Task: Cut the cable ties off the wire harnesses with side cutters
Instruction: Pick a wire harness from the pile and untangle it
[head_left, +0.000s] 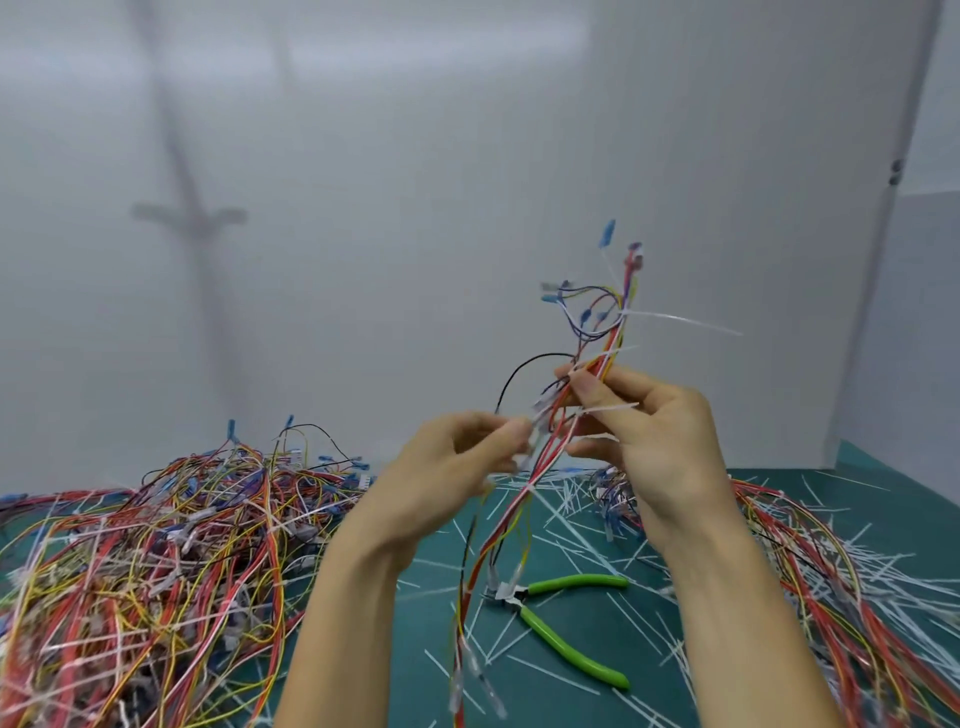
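Between cuts: a tied harness held up, cutters lying on the desk.

My right grip (654, 431) is closed round a multicoloured wire harness with blue terminals (615, 332), held upright above the middle of the dark green desk (410, 675); my left grip (457, 462) pinches its loose wires just beside. White plastic cable ties (685, 323) ring this bundle, so it is uncut. The green-handled side cutters (571, 581) lie unheld near the desk's front edge. White snipped tie offcuts (587, 519) litter the middle and right, so I judge plenty done. The big tangled pile of harnesses (156, 545) at the left edge looks tied, so much remains.
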